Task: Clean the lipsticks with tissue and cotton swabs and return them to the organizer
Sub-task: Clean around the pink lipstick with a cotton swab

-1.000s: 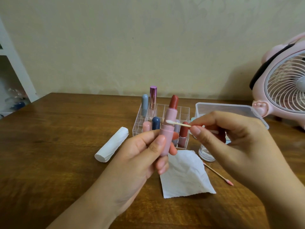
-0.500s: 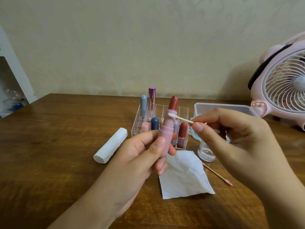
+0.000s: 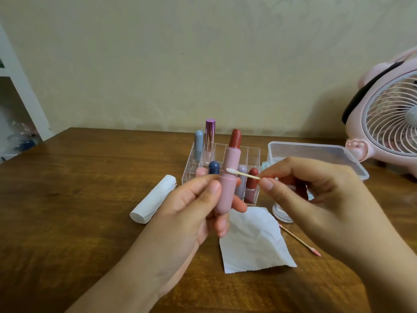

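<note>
**Swab on the Pink Tube**

Plain beige wall behind, wooden desk [image 3: 67, 199] in front. At far right, a pink fan [image 3: 388, 123], idle to the job. Nearer, a clear lidded box [image 3: 316, 154]. At centre back, the clear organizer [image 3: 252, 154], capped lipsticks upright in its cells, open slots left for returns. Laid flat within reach: a tissue sheet [image 3: 252, 242], a tissue roll [image 3: 153, 199], a spent pink-tipped swab [image 3: 300, 241]. Held upright above the sheet by the left hand [image 3: 187, 211], thumb and fingers wrapped round its base: the pink lipstick [image 3: 228, 184], red bullet exposed, steadied for wiping. Pinched in the right hand [image 3: 316, 195]: a cotton swab [image 3: 242, 174], tip against the tube's collar seam, likely for residue. No brand, label or writing legible anywhere.
</note>
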